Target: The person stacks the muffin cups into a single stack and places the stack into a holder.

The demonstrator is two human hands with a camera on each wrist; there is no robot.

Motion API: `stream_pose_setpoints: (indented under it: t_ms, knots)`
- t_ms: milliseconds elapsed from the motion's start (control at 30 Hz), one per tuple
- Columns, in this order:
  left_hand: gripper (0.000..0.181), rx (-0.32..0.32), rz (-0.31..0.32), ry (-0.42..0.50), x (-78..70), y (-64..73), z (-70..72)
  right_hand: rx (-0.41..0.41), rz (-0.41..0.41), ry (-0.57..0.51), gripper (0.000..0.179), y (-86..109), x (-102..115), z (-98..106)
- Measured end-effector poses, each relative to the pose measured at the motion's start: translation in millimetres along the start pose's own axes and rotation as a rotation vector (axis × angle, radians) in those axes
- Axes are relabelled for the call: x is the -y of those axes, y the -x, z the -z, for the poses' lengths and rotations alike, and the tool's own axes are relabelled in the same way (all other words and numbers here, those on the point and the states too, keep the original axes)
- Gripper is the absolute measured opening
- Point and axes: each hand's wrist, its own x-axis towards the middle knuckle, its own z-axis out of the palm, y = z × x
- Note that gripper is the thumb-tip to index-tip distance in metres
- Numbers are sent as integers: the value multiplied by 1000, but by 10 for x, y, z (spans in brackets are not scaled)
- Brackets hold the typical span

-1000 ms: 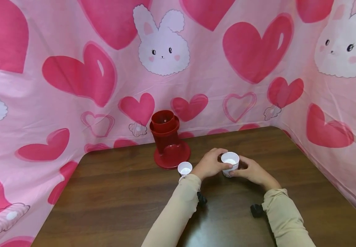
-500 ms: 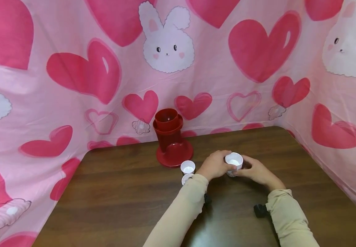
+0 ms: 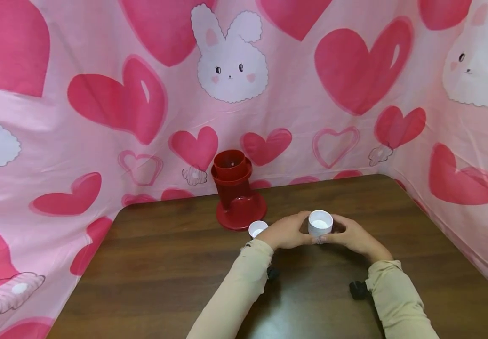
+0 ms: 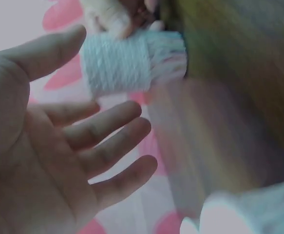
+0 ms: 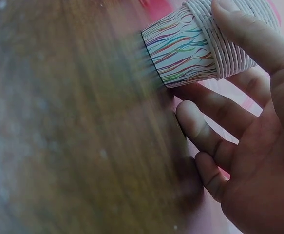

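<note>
A stack of white paper cups (image 3: 320, 223) stands at the right of the table, its lower part printed with coloured wavy lines in the right wrist view. My right hand (image 3: 354, 238) holds the stack, thumb on the near side and fingers behind. My left hand (image 3: 288, 232) is at the stack's left side; in the left wrist view its fingers (image 4: 117, 141) are spread, with nothing gripped. Whether its thumb touches the stack I cannot tell. Another white paper cup (image 3: 258, 228) sits left of my left hand, partly hidden behind that wrist.
Behind the loose cup is a red plastic stand (image 3: 241, 212) with a round base and an upright red tube topped by a cup-like rim. Pink heart-patterned cloth (image 3: 150, 108) hangs along the back and sides of the wooden table (image 3: 155, 273).
My left fingers have loosened from the stack and the hand has drawn slightly left. A second loose cup seen beside the left sleeve is now hidden. The right hand keeps its hold.
</note>
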Motion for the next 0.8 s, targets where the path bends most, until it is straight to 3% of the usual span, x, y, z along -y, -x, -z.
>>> stream_pose_setpoints:
  t_ms: [133, 300, 433, 633, 800]
  knots:
    - [53, 15, -26, 23, 133, 155, 179, -2, -9, -11, 61, -10, 18, 1]
    - [44, -103, -14, 117, 462, 341, 355, 2, -4, 0, 64, -12, 29, -6]
    - [53, -162, 32, 140, 758, 454, 423, -10, -15, 12, 65, -11, 30, -18]
    - [70, -132, 98, 100, 1077, 578, 412, -20, -19, 18, 65, -15, 38, -22]
    - [75, -98, 124, 87, 1177, 626, 353, -22, -24, 23, 65, -19, 42, -30]
